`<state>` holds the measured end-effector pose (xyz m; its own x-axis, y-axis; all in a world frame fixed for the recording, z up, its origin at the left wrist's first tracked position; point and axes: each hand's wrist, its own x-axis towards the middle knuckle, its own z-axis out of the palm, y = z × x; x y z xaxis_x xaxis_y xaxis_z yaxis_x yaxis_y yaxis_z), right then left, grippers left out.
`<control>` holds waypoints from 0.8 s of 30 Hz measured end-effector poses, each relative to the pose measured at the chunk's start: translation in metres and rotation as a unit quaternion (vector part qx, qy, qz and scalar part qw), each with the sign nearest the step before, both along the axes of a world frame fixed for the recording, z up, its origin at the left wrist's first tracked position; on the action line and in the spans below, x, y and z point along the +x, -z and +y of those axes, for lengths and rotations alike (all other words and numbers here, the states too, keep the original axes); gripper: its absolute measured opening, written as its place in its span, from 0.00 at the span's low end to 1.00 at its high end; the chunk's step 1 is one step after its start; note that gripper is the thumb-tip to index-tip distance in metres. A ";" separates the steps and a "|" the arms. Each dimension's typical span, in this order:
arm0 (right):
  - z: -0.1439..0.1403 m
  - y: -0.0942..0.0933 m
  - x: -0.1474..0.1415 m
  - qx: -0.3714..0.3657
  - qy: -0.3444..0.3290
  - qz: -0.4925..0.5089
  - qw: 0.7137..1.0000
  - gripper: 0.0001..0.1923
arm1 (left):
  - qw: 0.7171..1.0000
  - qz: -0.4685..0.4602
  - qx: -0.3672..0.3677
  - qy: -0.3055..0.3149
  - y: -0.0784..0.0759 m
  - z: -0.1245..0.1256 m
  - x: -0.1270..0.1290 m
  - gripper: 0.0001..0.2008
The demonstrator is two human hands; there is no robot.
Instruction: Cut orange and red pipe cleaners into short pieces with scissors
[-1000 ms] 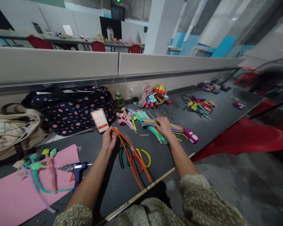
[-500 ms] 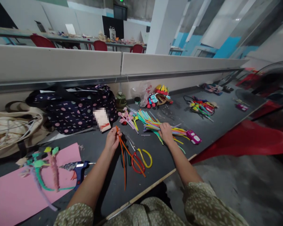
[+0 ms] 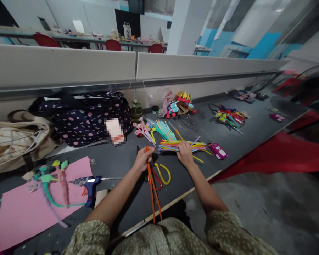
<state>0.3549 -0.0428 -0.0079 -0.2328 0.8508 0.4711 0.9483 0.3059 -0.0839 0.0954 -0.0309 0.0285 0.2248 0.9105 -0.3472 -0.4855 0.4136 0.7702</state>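
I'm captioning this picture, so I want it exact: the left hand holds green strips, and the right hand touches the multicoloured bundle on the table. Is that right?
Not quite: the head view shows the left hand holding orange strips, not green ones. The right hand does touch the multicoloured bundle on the table.

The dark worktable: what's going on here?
The person's left hand holds orange craft strips, hanging in front of scissors. The right hand is on a bundle of coloured strips; whether it grips them is unclear. Craft flowers lie partly on pink paper, by a blue glue gun.
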 end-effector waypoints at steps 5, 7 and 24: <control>-0.002 0.001 -0.004 0.001 -0.019 0.022 1.000 0.09 | 0.999 0.046 0.011 0.008 0.012 0.000 0.010 0.23; -0.003 0.001 -0.006 0.000 -0.025 0.023 0.999 0.09 | 0.998 0.063 0.022 0.013 0.014 -0.001 0.013 0.23; 0.001 0.005 -0.011 0.013 -0.094 0.057 0.994 0.11 | 0.980 0.169 0.100 0.012 0.024 -0.001 0.014 0.17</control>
